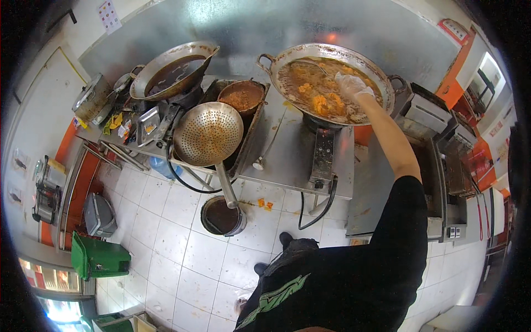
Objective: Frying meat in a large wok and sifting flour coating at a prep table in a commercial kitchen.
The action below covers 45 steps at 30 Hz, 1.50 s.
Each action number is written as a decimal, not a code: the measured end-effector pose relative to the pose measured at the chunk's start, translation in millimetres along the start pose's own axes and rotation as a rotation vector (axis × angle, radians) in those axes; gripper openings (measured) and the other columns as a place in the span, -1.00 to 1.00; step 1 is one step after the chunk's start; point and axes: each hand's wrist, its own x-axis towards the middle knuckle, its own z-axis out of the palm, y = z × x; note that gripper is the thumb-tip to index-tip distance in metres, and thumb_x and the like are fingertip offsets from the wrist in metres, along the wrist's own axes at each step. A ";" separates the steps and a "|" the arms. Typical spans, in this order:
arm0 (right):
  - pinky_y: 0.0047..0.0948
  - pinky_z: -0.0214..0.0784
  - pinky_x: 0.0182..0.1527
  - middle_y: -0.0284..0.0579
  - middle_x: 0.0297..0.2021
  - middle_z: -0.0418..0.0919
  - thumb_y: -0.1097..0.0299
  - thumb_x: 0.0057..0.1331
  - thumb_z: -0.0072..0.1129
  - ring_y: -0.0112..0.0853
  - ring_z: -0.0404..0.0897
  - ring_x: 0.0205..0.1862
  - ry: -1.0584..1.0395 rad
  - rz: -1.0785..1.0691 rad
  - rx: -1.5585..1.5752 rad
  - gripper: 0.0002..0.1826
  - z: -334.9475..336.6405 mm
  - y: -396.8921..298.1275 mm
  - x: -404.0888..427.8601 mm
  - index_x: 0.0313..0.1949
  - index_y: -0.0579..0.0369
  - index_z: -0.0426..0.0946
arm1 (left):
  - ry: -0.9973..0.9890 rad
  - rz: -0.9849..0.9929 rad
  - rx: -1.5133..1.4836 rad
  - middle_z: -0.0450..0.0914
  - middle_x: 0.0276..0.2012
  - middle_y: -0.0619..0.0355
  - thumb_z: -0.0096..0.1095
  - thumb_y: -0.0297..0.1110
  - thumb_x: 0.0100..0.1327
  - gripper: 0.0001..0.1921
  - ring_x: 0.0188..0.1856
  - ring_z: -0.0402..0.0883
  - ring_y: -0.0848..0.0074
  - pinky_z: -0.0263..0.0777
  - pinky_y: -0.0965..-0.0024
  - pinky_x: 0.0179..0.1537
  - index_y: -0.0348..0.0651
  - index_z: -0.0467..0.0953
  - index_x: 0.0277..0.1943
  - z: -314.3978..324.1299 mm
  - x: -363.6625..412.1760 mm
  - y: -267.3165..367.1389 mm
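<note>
My right hand (352, 86), in a clear plastic glove, reaches over a large two-handled wok (285, 92) of bubbling oil. A thin metal utensil (309, 63) runs from its fingers into the oil; the utensil's working end cannot be made out clearly. Orange-gold fried pieces (325, 103) float in the wok below the hand. Low beside my body hangs my left hand (240, 305), also in a clear glove and mostly hidden by the black shirt, so its fingers do not show.
A perforated strainer (208, 133) lies across a metal tray (249, 143), its handle jutting past the table edge. Beside it stands a pot of brown crumbs (242, 96). Another wok (139, 81) holds dark liquid. A bucket (222, 216) stands on the floor below. A burner control box (323, 153) trails a black hose (332, 203).
</note>
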 end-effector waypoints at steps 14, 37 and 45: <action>-0.26 0.26 0.08 0.02 0.03 0.38 0.28 0.34 -0.29 -0.14 0.39 0.05 0.250 0.071 0.274 -0.63 -26.9 26.1 -47.0 0.12 0.01 0.26 | 0.010 0.216 0.049 0.42 -0.46 0.14 0.00 -0.27 0.07 -0.84 -0.35 0.41 0.38 0.30 0.36 -0.35 -0.17 0.35 -0.40 -9.6 36.0 -13.9; -0.35 0.23 0.09 -0.07 0.06 0.38 0.28 0.33 -0.14 -0.20 0.39 0.06 0.415 0.013 0.469 -0.65 -13.5 10.9 -195.0 0.10 -0.06 0.35 | 0.006 0.236 0.041 0.48 -0.41 0.05 0.06 -0.19 0.05 -0.78 -0.34 0.48 0.26 0.33 0.26 -0.34 -0.18 0.39 -0.40 -38.8 46.0 -32.1; -0.34 0.17 0.14 -0.11 0.03 0.41 0.24 0.32 -0.20 -0.22 0.36 0.08 0.276 0.145 0.398 -0.63 -12.5 8.8 -222.6 0.09 -0.01 0.33 | 0.014 0.207 0.034 0.48 -0.42 0.03 0.09 -0.17 0.03 -0.76 -0.33 0.48 0.24 0.33 0.25 -0.32 -0.19 0.39 -0.43 -44.5 38.0 -37.8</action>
